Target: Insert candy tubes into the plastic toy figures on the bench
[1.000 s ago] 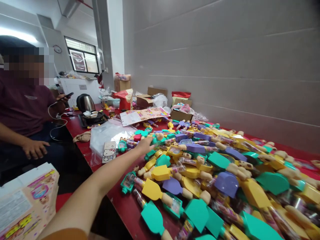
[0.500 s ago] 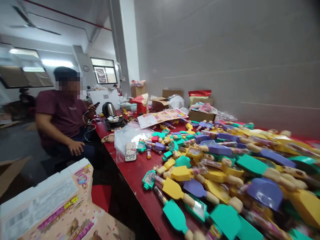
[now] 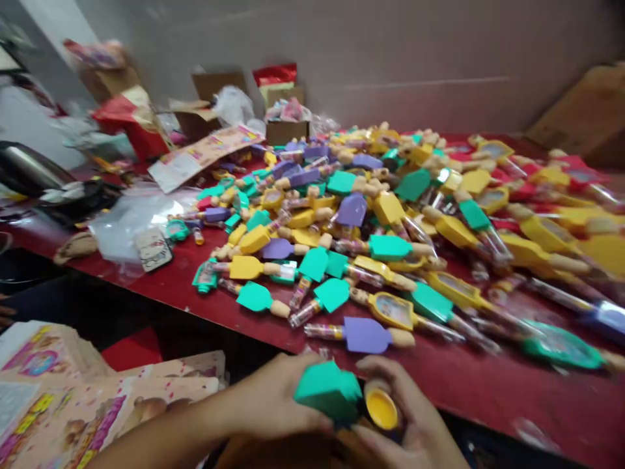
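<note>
Both my hands meet at the bottom of the view, in front of the red table's edge (image 3: 512,404). My left hand (image 3: 273,407) is closed around a green paddle-shaped toy (image 3: 328,392). My right hand (image 3: 405,423) is closed beside it on a yellow round piece (image 3: 381,409) that touches the green toy. The picture is blurred by motion. Just beyond my hands, a purple paddle toy (image 3: 366,335) lies on the table at the near edge of a big heap of green, yellow and purple toys (image 3: 381,215).
Printed pink cartons (image 3: 63,397) lie at the lower left. Clear plastic bags (image 3: 131,218), a small phone case (image 3: 153,249), a kettle (image 3: 29,169), cardboard boxes (image 3: 288,130) and a flat printed sheet (image 3: 205,153) crowd the far left. A brown box (image 3: 581,117) stands at the right wall.
The camera has swung down and to the right, so the seated person has left the view. My left hand, earlier stretched into the heap, is now near me, and both hands hold toy parts.
</note>
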A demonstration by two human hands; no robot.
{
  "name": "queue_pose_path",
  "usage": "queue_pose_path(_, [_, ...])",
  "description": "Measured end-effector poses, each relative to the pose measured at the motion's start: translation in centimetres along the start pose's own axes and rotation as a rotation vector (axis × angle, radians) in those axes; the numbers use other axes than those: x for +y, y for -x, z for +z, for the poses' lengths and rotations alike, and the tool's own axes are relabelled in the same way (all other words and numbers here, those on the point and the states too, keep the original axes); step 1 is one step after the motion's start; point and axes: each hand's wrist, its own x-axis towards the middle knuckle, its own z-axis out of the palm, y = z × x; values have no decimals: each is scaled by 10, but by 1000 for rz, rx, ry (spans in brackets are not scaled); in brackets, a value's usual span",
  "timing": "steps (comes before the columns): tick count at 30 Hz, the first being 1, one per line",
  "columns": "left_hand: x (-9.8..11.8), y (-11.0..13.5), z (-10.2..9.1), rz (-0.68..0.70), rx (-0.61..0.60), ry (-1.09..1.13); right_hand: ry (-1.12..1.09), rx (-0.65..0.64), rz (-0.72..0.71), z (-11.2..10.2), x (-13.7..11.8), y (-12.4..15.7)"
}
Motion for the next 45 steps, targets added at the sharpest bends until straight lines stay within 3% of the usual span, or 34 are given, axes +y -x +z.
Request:
queue_pose_path(2, [-2,1,2,-66,2,89,73,8,-143,-11,-4,3])
queue_pose_path(5, [-1,2,2,-161,-58,54,314,-67,-332,-28,-7,1])
queue_pose_path(9, [1,-1,6,-223,-100,33,465,-148,-418,-39,-9,-3])
queue_pose_path(14, [-3,1,18,-260,-138,-130,707,-220,-654,-35,-16,1])
queue_pose_path(18, [-17,12,35,-241,-170,-356,636,-361,-658,-24,-17,18])
queue_pose_path(20, [-23,17,43,-232,-174,-407,519,-417,-541,-18,-13,27])
queue_pose_path(21, [-25,18,46,-230,-178,-433,429,-445,-414,-14,-10,30])
queue_pose_path(22, [-26,19,49,-227,-177,-479,309,-484,-229,-10,-7,32])
queue_pose_path(25, [-22,17,52,-191,-183,-737,-233,-670,505,-1,4,33])
queue_pose_path(27, [-14,13,48,-142,-199,-907,-479,-773,791,1,6,28])
queue_pose_path(28, [-10,11,45,-119,-200,-959,-510,-786,815,-1,6,24])
queue_pose_path(29, [-6,9,40,-107,-194,-978,-445,-755,739,-3,3,21])
queue_pose_path(30, [-2,7,36,-108,-181,-966,-297,-673,566,-7,0,19])
queue_pose_path(33, [2,5,25,-74,-154,-895,395,-329,-245,-16,-9,17])
queue_pose_path(34, [1,4,23,-41,-159,-902,574,-248,-459,-17,-10,19])
queue_pose_path(35, [-2,4,23,-5,-171,-927,657,-220,-559,-16,-9,20])
queue_pose_path(36, [-7,3,24,31,-189,-964,650,-244,-542,-14,-7,22])
queue_pose_path(37, [-11,2,26,58,-201,-1005,549,-302,-412,-11,-4,23])
queue_pose_path(40, [-23,0,31,122,-199,-1113,-82,-538,264,0,7,23])
queue_pose_path(42, [-26,-2,30,170,-147,-1181,-393,-646,557,1,10,18])
queue_pose_path(43, [-25,-2,27,187,-116,-1203,-446,-664,597,0,9,15])
queue_pose_path(45, [-21,-1,21,189,-74,-1184,-257,-613,437,-7,4,9])
